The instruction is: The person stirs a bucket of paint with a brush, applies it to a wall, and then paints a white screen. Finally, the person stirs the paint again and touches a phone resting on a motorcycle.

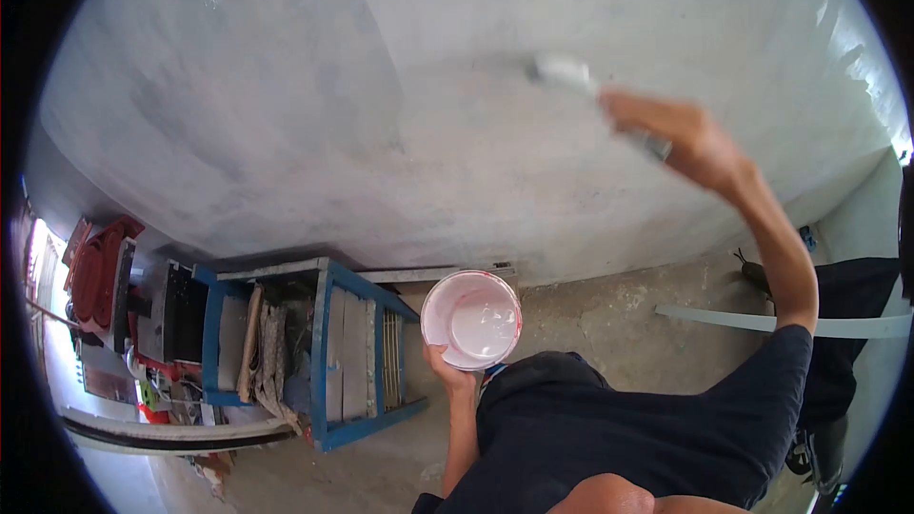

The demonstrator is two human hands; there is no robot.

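My right hand (681,138) is raised to the grey wall (381,105) and grips the handle of a paint brush (566,71). Its white bristled head presses against the wall at the upper middle, slightly blurred. My left hand (449,373) holds a small bucket (471,317) from below, near my chest. The bucket is red outside and holds white paint.
A blue wooden frame (328,352) with boards and sticks stands on the concrete floor at the lower left. Red and black items (100,276) lie further left. A white strip (724,319) lies on the floor at the right, beside a dark cloth (857,324).
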